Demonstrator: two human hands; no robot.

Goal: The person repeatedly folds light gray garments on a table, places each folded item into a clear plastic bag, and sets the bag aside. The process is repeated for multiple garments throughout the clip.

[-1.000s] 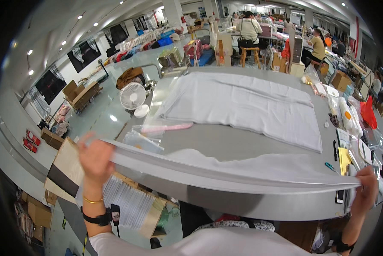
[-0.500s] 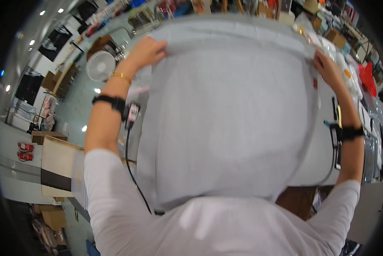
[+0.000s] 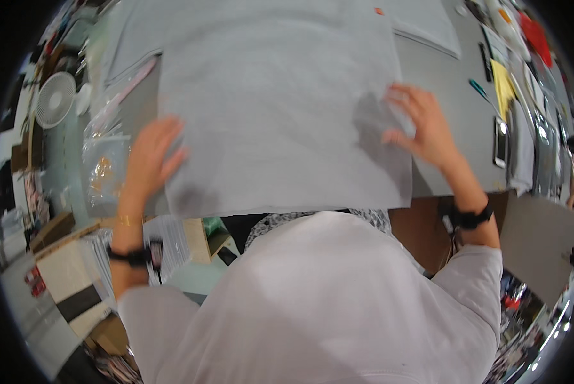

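Fingers: spread flat on both hands — left hand point(image 3: 149, 157), right hand point(image 3: 424, 128).
Cloth: grey fabric sheet point(image 3: 280, 102), held aloft 0.5 s ago, now lies on the table point(image 3: 453, 83).
Meaning: laid down — smoothing in hand.

A white fan point(image 3: 54, 99) stood off the table's left edge, with clear plastic bags point(image 3: 105, 153) lying beside it. Along the right side lay a yellow sheet point(image 3: 502, 85), a teal pen point(image 3: 478, 88) and a phone point(image 3: 499, 142) — close together.
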